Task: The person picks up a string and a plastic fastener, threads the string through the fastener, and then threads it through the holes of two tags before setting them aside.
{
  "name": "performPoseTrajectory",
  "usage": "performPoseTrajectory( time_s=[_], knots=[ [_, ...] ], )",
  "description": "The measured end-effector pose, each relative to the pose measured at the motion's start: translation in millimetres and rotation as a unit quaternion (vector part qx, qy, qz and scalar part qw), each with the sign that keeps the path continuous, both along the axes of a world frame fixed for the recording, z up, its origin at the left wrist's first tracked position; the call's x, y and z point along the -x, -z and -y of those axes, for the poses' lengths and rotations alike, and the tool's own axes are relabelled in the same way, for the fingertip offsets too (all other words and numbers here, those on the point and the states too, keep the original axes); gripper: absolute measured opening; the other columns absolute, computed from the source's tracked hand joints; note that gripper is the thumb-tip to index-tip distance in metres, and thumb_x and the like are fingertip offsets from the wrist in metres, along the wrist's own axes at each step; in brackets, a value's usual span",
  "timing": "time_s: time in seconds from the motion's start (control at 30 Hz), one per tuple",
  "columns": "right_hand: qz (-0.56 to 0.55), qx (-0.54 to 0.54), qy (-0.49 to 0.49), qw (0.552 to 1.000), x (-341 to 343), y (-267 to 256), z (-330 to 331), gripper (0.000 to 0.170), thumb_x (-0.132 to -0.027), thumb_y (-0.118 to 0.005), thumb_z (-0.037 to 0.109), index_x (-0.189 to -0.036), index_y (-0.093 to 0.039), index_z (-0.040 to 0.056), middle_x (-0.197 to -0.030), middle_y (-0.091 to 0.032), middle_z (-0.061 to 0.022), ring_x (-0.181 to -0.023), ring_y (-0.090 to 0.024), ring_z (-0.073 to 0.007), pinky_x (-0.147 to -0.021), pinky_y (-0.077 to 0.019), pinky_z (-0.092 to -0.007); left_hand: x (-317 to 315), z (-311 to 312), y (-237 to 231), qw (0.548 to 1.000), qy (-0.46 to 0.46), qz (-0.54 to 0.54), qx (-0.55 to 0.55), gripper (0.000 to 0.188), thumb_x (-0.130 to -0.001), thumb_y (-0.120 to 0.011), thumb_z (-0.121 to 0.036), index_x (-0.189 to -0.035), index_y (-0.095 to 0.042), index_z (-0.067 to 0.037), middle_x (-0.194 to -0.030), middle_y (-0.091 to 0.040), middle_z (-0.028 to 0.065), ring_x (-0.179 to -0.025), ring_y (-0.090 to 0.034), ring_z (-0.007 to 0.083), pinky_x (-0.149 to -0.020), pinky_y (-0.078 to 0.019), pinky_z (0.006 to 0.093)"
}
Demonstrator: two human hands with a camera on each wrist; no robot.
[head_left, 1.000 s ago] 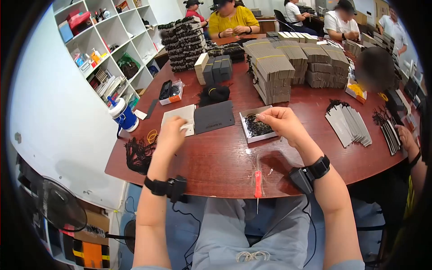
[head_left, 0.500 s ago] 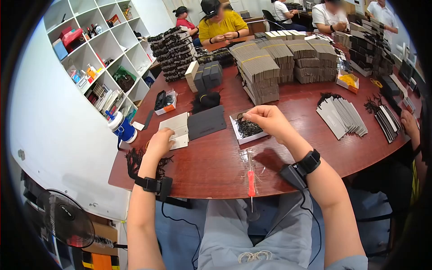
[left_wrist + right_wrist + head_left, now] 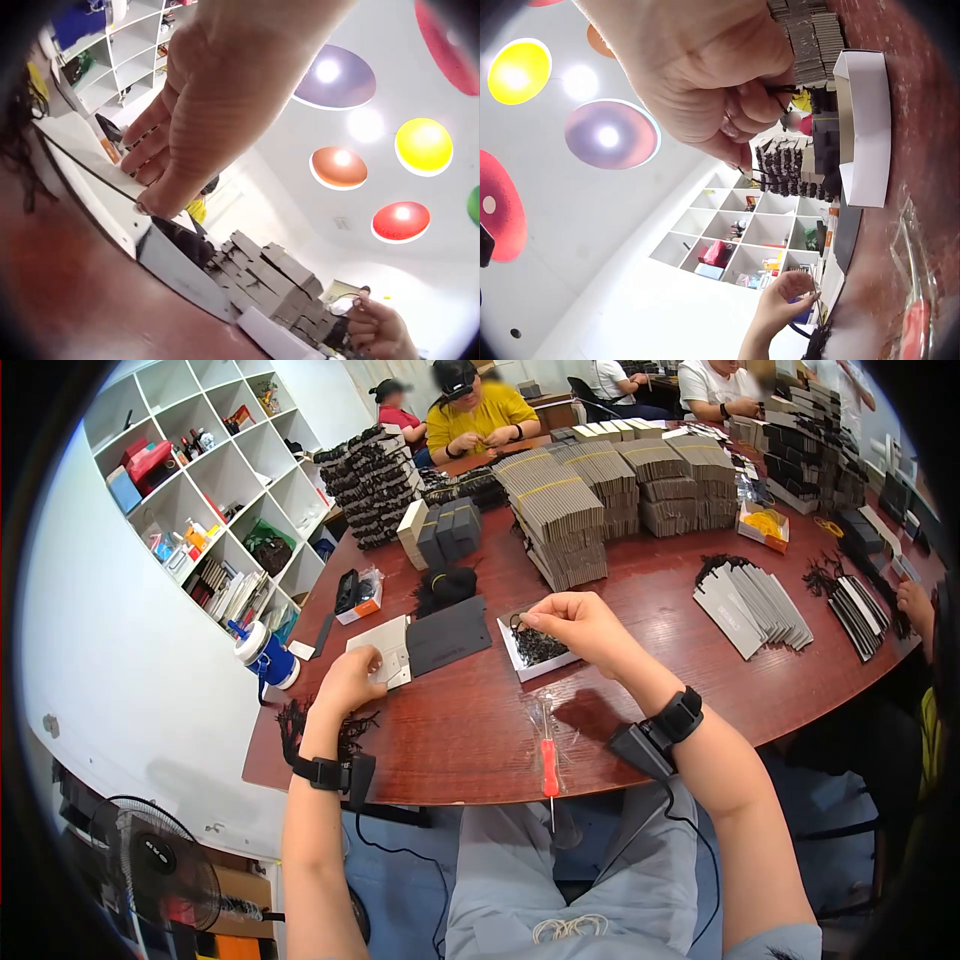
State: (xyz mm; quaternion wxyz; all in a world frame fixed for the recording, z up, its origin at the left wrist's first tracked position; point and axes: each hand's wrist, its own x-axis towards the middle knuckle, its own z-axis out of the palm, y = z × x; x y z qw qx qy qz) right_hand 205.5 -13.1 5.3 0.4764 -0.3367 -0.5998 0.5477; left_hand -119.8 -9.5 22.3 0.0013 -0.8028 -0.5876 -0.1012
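My left hand (image 3: 348,678) is at the pale cards (image 3: 393,645) on the left of the table. In the left wrist view, its thumb and fingers (image 3: 154,142) pinch the edge of a pale card (image 3: 97,169). Beside these lies a dark grey card (image 3: 447,636). Above a white box (image 3: 543,670) of black cords (image 3: 538,645), my right hand (image 3: 582,628) pinches a thin black cord, whose looped part (image 3: 781,89) shows by the fingers in the right wrist view.
A red-handled tool (image 3: 549,767) lies near the front edge. Stacked grey cards (image 3: 560,500) stand behind, fanned tagged cards (image 3: 750,610) lie right, and black cords (image 3: 292,725) lie by my left forearm. A blue-and-white jug (image 3: 268,657) stands left. People sit across the table.
The head view has shifted. My left hand has come down onto the pale cards and now grips an edge. My right hand remains over the box with its cord.
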Motion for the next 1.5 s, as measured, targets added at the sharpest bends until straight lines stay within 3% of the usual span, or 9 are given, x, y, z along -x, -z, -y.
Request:
performPoseTrajectory(
  time_s=[0.23, 0.5, 0.6, 0.7, 0.83, 0.9, 1.1, 1.23, 1.5],
  knots=[
    [-0.001, 0.000, -0.002, 1.000, 1, 5, -3, 0.017, -0.078, -0.058, 0.017, -0.084, -0.059, 0.0010, -0.072, -0.057, 0.0016, -0.063, -0.047, -0.0015, -0.055, -0.0364, -0.0156, -63, -17, 5, 0.992, 0.119, 0.005, -0.033, 0.039, -0.055, -0.063, -0.013, -0.092, -0.054, -0.002, -0.089, -0.052, 0.0138, -0.088, -0.051, 0.0283, -0.076, -0.0418, 0.0334],
    [0.016, -0.014, 0.009, 1.000, 0, 5, -4, 0.018, -0.078, -0.057, 0.016, -0.085, -0.058, -0.0002, -0.071, -0.056, 0.0011, -0.063, -0.046, -0.0017, -0.055, -0.0362, -0.0162, -100, -36, 22, 0.992, 0.071, -0.106, 0.001, 0.042, -0.054, -0.064, -0.015, -0.093, -0.053, -0.003, -0.092, -0.051, 0.0098, -0.087, -0.050, 0.0274, -0.074, -0.0425, 0.0333],
    [0.019, -0.016, 0.012, 1.000, 1, 7, -5, 0.017, -0.078, -0.057, 0.017, -0.083, -0.059, 0.0002, -0.070, -0.056, 0.0017, -0.061, -0.046, -0.0014, -0.053, -0.0350, -0.0159, -99, -31, 20, 0.990, 0.087, -0.104, -0.024, 0.033, -0.054, -0.064, -0.016, -0.082, -0.053, -0.003, -0.090, -0.051, 0.0108, -0.087, -0.049, 0.0271, -0.075, -0.0422, 0.0344],
    [0.009, -0.005, 0.015, 1.000, 0, 4, -4, 0.017, -0.077, -0.058, 0.017, -0.083, -0.059, 0.0005, -0.069, -0.056, 0.0022, -0.060, -0.045, -0.0013, -0.052, -0.0347, -0.0157, -101, -13, 18, 0.988, 0.122, -0.077, -0.062, 0.037, -0.055, -0.064, -0.016, -0.088, -0.055, -0.003, -0.086, -0.054, 0.0103, -0.082, -0.052, 0.0282, -0.072, -0.0434, 0.0335],
    [0.008, -0.029, 0.028, 0.999, 1, 10, -10, 0.017, -0.077, -0.059, 0.018, -0.081, -0.059, 0.0013, -0.067, -0.055, 0.0031, -0.059, -0.044, -0.0009, -0.051, -0.0342, -0.0156, -123, 72, -10, 0.966, 0.207, 0.138, -0.063, 0.044, -0.057, -0.063, -0.012, -0.100, -0.054, -0.004, -0.077, -0.055, 0.0111, -0.065, -0.055, 0.0215, -0.060, -0.0442, 0.0273],
    [0.012, -0.042, 0.035, 0.998, 2, 14, -12, 0.017, -0.076, -0.060, 0.018, -0.079, -0.060, 0.0016, -0.067, -0.055, 0.0036, -0.059, -0.044, -0.0007, -0.051, -0.0343, -0.0156, -134, 123, -27, 0.960, 0.233, 0.154, -0.024, 0.045, -0.057, -0.063, -0.010, -0.100, -0.054, -0.003, -0.083, -0.056, 0.0129, -0.072, -0.056, 0.0261, -0.064, -0.0467, 0.0313],
    [0.032, -0.021, 0.045, 0.998, 1, 17, -17, 0.017, -0.076, -0.060, 0.018, -0.081, -0.060, 0.0011, -0.072, -0.058, 0.0002, -0.064, -0.049, -0.0035, -0.057, -0.0382, -0.0173, -160, 208, 34, 0.976, 0.180, 0.101, -0.073, 0.044, -0.053, -0.065, -0.010, -0.096, -0.057, -0.003, -0.075, -0.055, 0.0085, -0.063, -0.055, 0.0206, -0.055, -0.0458, 0.0273],
    [0.029, -0.013, 0.043, 0.999, 0, 16, -15, 0.018, -0.076, -0.059, 0.017, -0.083, -0.059, 0.0008, -0.076, -0.059, -0.0021, -0.068, -0.052, -0.0049, -0.060, -0.0401, -0.0180, -162, 216, 75, 0.981, 0.116, 0.089, -0.124, 0.046, -0.053, -0.064, -0.010, -0.097, -0.055, -0.001, -0.073, -0.054, 0.0080, -0.058, -0.053, 0.0184, -0.051, -0.0446, 0.0254],
    [0.032, -0.023, 0.056, 0.998, -2, 21, -21, 0.018, -0.076, -0.059, 0.018, -0.083, -0.059, 0.0018, -0.078, -0.059, -0.0024, -0.070, -0.052, -0.0062, -0.062, -0.0405, -0.0188, -168, 214, 88, 0.972, 0.073, 0.101, -0.198, 0.047, -0.054, -0.064, -0.008, -0.099, -0.054, 0.000, -0.074, -0.054, 0.0088, -0.055, -0.053, 0.0185, -0.049, -0.0442, 0.0249]
  ],
)
